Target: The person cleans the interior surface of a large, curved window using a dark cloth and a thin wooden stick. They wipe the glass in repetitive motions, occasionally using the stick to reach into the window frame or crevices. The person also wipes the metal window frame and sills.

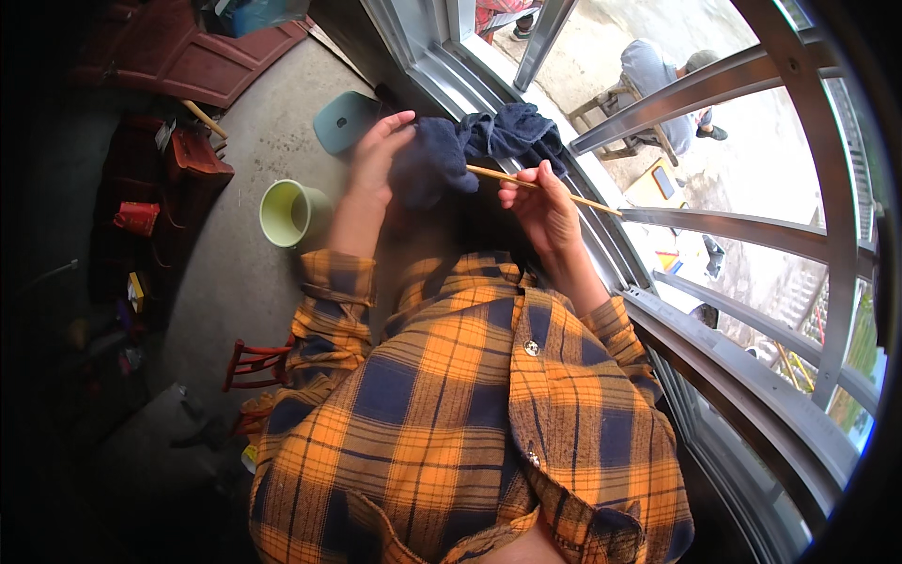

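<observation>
My right hand (539, 204) is closed around a thin wooden stick (504, 175), perhaps a chopstick, which slants across the window track. The stick's left end meets a dark blue cloth (440, 151); whether it goes inside the cloth cannot be told. More of the cloth lies bunched over the metal window frame. At the cloth's left side is my left hand (375, 158), its thumb and fingers apart, with the cloth beside it partly blurred. The stick's right end reaches a metal window bar (726, 229).
A light green bucket (285, 213) and a teal lidded bin (342, 123) stand on the concrete floor to the left. Red wooden furniture (201, 151) lines the far left. Outside the barred window, a person (652, 84) sits on a wooden chair; another person is partly visible.
</observation>
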Available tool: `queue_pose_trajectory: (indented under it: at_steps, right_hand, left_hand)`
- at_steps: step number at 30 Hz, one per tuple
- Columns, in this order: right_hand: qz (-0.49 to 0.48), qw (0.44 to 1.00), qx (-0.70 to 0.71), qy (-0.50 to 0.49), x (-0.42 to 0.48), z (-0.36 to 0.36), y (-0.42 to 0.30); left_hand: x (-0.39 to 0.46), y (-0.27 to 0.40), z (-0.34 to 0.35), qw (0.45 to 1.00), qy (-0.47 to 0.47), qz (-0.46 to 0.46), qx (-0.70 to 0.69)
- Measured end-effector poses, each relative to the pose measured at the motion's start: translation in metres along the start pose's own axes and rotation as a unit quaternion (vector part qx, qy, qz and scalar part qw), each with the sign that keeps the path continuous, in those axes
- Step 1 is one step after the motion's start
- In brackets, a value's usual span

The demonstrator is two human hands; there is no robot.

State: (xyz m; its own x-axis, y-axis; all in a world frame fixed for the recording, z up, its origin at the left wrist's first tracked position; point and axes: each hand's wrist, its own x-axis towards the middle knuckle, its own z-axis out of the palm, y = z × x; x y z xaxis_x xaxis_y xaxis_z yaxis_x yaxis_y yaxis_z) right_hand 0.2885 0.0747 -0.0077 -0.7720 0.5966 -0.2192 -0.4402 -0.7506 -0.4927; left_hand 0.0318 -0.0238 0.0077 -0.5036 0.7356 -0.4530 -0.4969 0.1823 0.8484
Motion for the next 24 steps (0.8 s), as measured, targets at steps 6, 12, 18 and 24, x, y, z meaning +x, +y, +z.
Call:
queue_pose_trajectory:
  at_steps: [6,12,18,24]
  right_hand:
    - [-0.110,0.992,-0.062,0.004,0.005,0.045,-0.010]
    - [-0.219,0.910,-0.343,0.079,0.057,0.049,-0.003]
    - [-0.357,0.783,-0.507,0.038,0.129,0.046,0.030]
    - [-0.404,0.675,-0.617,0.015,0.145,0.046,0.032]
  left_hand:
    - [-0.023,-0.036,0.041,0.989,-0.058,0.126,-0.051]
    - [-0.028,-0.050,0.058,0.938,-0.087,-0.005,-0.336]
    - [-0.015,-0.037,0.065,0.977,0.068,0.174,-0.107]
    - [-0.023,-0.017,0.081,0.790,0.184,0.445,0.380]
